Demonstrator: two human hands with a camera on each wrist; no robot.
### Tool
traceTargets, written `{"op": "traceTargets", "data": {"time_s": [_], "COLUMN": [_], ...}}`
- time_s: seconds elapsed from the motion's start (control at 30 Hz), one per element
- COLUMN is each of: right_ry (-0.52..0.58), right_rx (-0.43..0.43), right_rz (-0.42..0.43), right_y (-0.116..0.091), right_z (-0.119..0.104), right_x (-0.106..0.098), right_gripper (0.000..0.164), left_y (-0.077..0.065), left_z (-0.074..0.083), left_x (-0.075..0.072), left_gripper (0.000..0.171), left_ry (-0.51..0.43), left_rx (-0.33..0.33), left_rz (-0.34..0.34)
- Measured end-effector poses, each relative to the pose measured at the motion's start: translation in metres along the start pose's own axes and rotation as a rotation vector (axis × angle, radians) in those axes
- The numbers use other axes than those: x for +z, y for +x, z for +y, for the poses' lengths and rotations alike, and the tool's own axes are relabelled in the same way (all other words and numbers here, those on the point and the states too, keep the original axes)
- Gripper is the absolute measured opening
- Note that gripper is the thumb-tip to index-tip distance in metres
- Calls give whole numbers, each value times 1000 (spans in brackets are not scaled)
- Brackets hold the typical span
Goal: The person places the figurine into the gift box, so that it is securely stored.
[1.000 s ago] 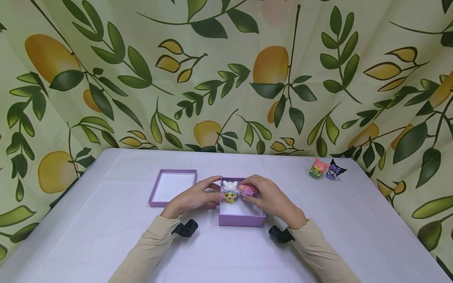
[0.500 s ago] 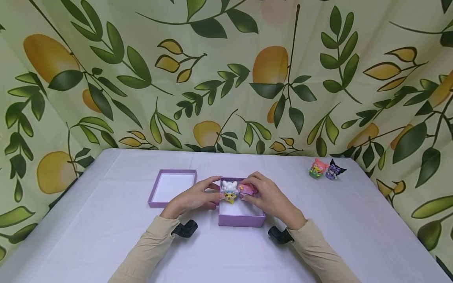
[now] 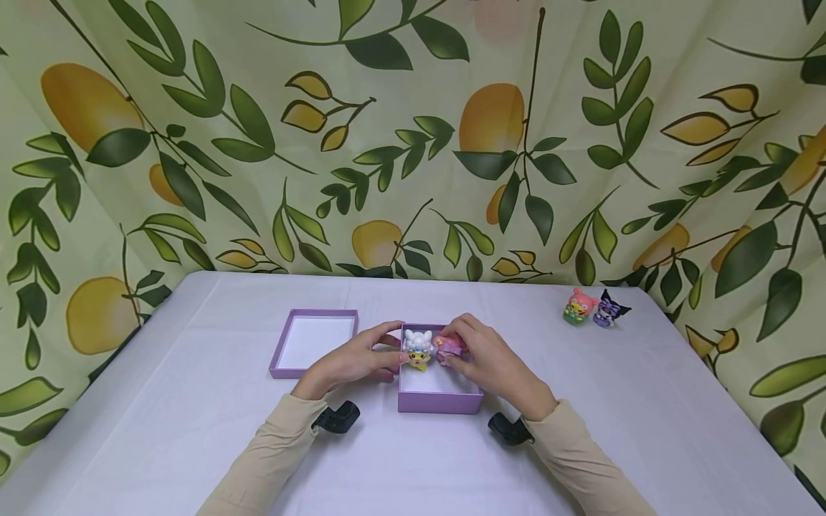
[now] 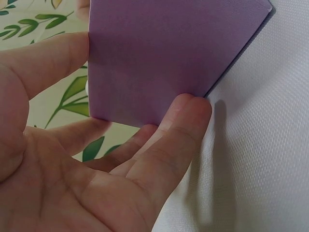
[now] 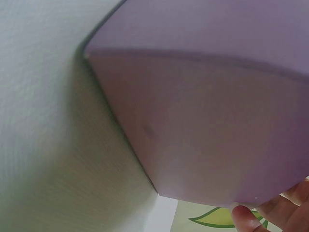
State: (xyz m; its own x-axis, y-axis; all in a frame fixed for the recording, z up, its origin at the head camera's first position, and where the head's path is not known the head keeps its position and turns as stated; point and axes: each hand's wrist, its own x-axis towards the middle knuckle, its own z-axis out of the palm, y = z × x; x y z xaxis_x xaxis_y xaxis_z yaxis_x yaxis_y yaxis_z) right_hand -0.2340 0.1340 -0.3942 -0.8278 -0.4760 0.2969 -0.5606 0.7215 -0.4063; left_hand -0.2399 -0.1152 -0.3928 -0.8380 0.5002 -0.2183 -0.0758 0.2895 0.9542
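Observation:
The purple box [image 3: 440,403] has a white inside and sits open-topped on the table. My left hand [image 3: 358,360] grips its far left corner, thumb at the rim and fingers along the outer wall [image 4: 145,58]. Inside, a figurine with a white eared hood and yellow body [image 3: 418,347] lies face up at the back left, close to that thumb. Beside it is a pink figurine [image 3: 447,347], which my right hand [image 3: 492,358] pinches between thumb and fingers over the back right of the box. The right fingers cover part of the pink figurine.
Left of the box lies a shallow purple lid [image 3: 312,373], its white inside up. At the back right of the table stand a pink-and-green figurine [image 3: 578,307] and a black-and-purple figurine [image 3: 609,310]. A leaf-patterned curtain [image 3: 400,179] hangs behind the table.
The right hand has shifted very slightly left with the pink figurine, closer to the white-hooded one. The left hand and the box keep their places.

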Motion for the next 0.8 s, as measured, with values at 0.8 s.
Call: {"op": "traceTargets", "data": {"time_s": [0.8], "right_ry": [-40], "right_rx": [47], "right_rz": [-8], "right_y": [1], "right_z": [-8], "right_x": [-3], "right_gripper": [35], "left_y": [0], "left_z": [0], "left_x": [0], "left_gripper": [71], "left_ry": [9], "left_rx": [-5], "left_rz": [2]}}
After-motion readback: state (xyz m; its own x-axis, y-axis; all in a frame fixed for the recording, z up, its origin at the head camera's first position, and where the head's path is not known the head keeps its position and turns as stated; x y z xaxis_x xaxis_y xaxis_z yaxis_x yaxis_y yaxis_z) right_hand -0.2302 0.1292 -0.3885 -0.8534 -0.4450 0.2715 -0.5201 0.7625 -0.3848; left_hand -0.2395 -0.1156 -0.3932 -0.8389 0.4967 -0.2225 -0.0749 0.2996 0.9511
